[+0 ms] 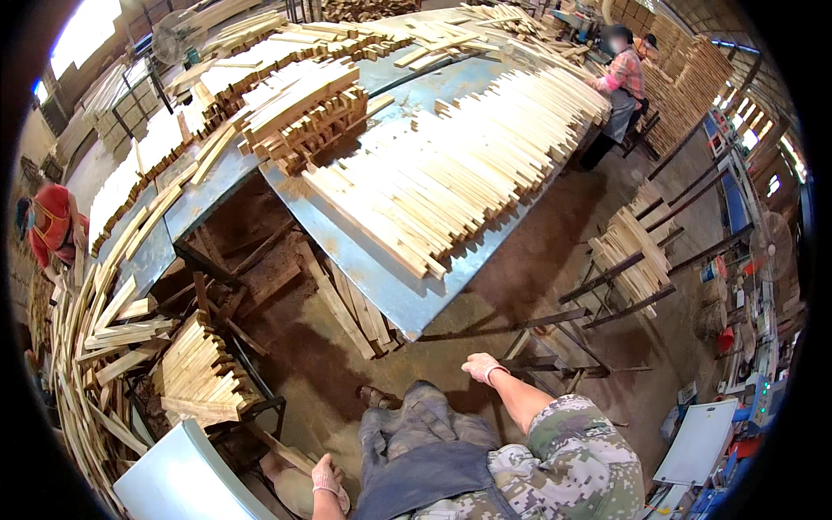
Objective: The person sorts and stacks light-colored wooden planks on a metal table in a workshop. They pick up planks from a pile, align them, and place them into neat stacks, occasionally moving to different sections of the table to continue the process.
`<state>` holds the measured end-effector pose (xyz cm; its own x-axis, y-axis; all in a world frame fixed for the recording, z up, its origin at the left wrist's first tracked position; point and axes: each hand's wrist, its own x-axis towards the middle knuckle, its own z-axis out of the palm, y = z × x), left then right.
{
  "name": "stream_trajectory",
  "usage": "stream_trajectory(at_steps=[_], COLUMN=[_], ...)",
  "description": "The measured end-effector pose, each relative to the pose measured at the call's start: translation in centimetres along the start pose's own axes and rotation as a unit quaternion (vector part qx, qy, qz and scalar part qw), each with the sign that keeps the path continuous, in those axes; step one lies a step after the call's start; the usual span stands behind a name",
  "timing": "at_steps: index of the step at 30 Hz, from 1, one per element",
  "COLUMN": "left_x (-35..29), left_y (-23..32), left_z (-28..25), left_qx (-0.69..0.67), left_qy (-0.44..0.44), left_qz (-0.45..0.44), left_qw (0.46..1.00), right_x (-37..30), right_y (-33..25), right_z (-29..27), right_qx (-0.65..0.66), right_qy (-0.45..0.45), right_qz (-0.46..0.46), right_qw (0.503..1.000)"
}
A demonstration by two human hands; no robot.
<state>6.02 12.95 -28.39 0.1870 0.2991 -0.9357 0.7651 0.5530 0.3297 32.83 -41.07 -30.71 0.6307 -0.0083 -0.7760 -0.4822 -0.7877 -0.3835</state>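
Dark cloth apron [425,477] and camouflage-patterned clothing [589,451] sit nearest. The gloved right hand [483,367] shows nothing held, its fingers bent; how wide its grip is, I cannot tell, nor the state of the gloved left hand [328,478]. Nearer the right, pale wooden strips [468,178] lie ahead, beyond the worktop's [416,314] near corner, long axes roughly along its left edge: slim, straight, ragged-ended on dusty blue sheet.
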Motion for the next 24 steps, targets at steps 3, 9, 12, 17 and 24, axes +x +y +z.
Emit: stream_trajectory(at_steps=[3, 9, 12, 17, 24], left_x=[2.1, 9.0, 9.5, 7.0, 3.1], left_y=[6.3, 16.3, 20.4, 25.0, 26.5], left_z=[3.4, 10.7, 15.9, 25.0, 37.6], left_qx=[0.027, 0.16, 0.145, 0.135, 0.209], left_qy=[0.011, -0.04, -0.072, -0.114, -0.038], left_qz=[0.006, 0.051, 0.084, 0.078, 0.089], left_qw=[1.0, 0.985, 0.983, 0.981, 0.973], right_x=[1.8, 2.0, 3.7, 10.6, 20.8], right_y=[-1.3, -8.2, -10.3, -11.0, -9.3], right_z=[-0.6, -7.5, -11.4, -20.4, -31.9], right_qx=[-0.042, 0.088, 0.154, 0.196, 0.22], right_qy=[0.034, 0.113, 0.185, 0.319, 0.422], right_qz=[0.03, 0.037, 0.028, 0.008, -0.019], right_qw=[0.998, 0.989, 0.97, 0.927, 0.879])
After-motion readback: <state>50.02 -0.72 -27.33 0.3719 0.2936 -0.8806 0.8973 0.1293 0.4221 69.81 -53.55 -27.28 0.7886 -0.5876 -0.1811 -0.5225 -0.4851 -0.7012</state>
